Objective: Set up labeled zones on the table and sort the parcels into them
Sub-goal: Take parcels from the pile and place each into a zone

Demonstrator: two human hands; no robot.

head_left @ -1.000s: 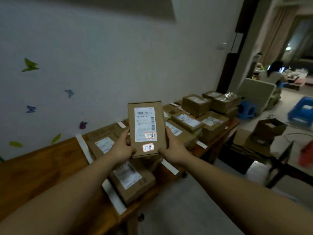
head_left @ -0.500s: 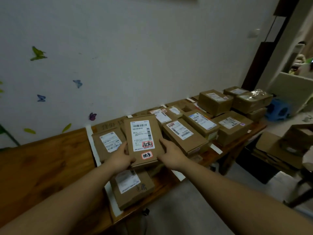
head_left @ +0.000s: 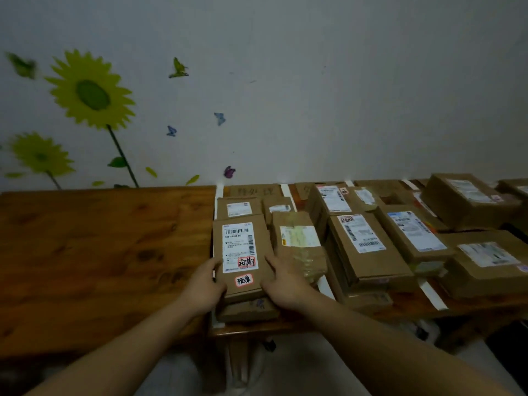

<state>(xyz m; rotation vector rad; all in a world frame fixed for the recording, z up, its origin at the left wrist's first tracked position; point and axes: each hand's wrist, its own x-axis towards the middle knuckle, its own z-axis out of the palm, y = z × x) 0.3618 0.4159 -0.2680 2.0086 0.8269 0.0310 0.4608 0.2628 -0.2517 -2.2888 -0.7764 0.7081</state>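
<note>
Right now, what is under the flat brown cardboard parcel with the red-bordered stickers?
A second brown cardboard parcel lies under it; only its near edge shows. The flat parcel covers the rest, so its label cannot be seen.

Bare forearms, bare left grip [head_left: 204,287], right grip [head_left: 285,284]

Table [head_left: 100,252]: brown wood, set against the wall.
Tape [head_left: 218,200]: white strip crossing the top front to back.
Left of tape: knotty wood grain.
Right of tape: cardboard parcels [head_left: 368,247] in rows, more white strips [head_left: 433,294] between them.
Far edge, just right of tape: cardboard sign [head_left: 251,191], writing unreadable.
</note>
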